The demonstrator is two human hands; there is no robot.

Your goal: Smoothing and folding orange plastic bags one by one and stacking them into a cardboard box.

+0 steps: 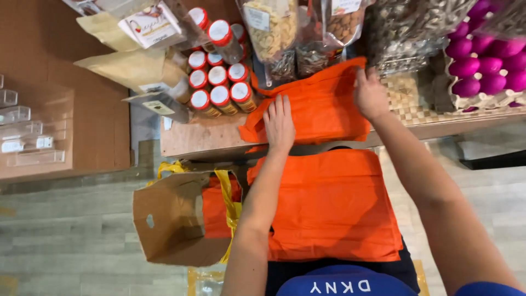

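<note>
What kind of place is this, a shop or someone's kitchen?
Most likely a small food shop or market stall. Rows of red-capped jars, clear bags of nuts and dried goods and a tray of pink eggs crowd the counter, where both hands press an orange bag.

Orange bag (pixel 323 104) lies flat (slightly creased) on the counter edge.

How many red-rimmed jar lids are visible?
About 10, clustered on the wooden counter left of the orange bag under both hands: one jar lid nearest the bag, another at back. Packets may hide more.
</note>
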